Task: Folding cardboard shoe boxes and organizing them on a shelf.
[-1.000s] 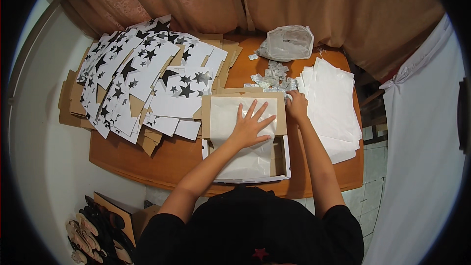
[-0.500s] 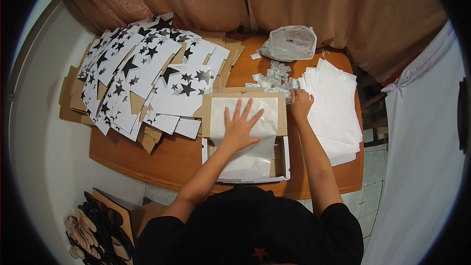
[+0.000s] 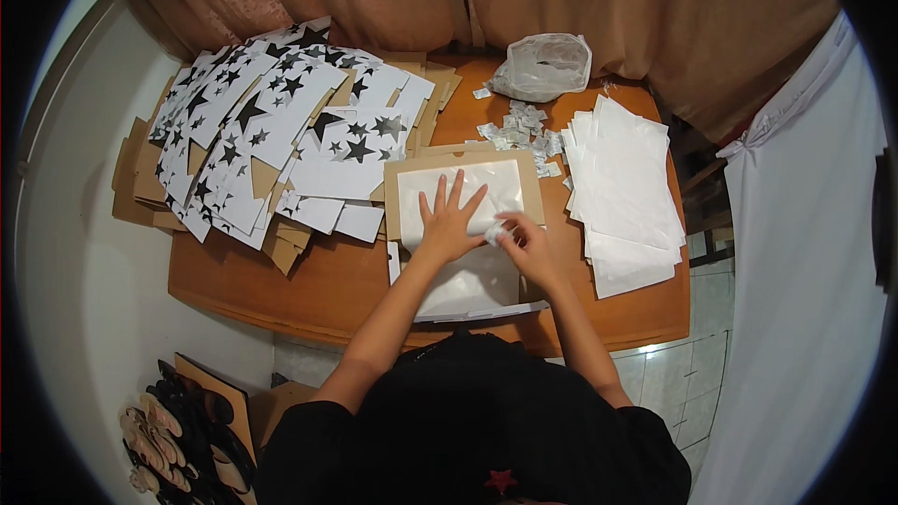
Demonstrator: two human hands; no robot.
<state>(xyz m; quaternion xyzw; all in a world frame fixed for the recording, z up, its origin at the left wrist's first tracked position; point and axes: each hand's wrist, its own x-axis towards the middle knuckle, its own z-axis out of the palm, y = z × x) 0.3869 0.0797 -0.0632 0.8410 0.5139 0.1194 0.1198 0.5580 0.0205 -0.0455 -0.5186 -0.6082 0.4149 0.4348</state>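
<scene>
Curtains back a wooden surface (image 3: pixel 374 290) heaped with star-printed sheets (image 3: pixel 271 131). Left hand (image 3: pixel 449 224) lies flat, grip released, pinning a clear bag (image 3: pixel 463 201) on its cardboard backing. Right hand (image 3: pixel 524 238) pinches a small packet (image 3: pixel 494 232) at the bag's edge.

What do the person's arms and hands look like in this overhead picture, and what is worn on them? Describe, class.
Both forearms are bare up to short black sleeves of a black top with a small red star. The left hand and right hand wear no gloves; no watch, ring or bracelet can be made out.
</scene>
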